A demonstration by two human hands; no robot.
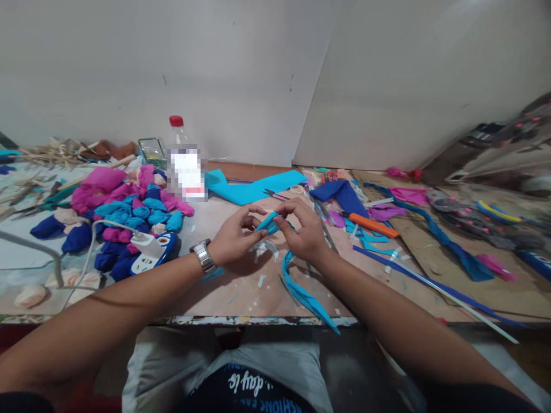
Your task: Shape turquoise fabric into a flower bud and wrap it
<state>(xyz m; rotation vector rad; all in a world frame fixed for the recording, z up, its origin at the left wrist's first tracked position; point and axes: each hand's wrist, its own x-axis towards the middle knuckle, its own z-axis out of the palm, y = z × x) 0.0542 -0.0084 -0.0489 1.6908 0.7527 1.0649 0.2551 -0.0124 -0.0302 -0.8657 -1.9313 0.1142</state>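
Both hands pinch a turquoise strip, which looks like crepe paper, just above the table. My left hand, below a metal watch, has thumb and fingers closed on its left end. On the other side my right hand grips the strip between thumb and index finger. A long twisted turquoise tail trails beneath the right hand to the table's front edge. Scissors lie just behind the hands. Under them is a pale ring-shaped piece, partly covered, perhaps tape.
Pink, turquoise and blue paper blooms pile up at left beside a corded power strip. A phone leans on a red-capped bottle. At right lie an orange cutter, a blue strip and cardboard.
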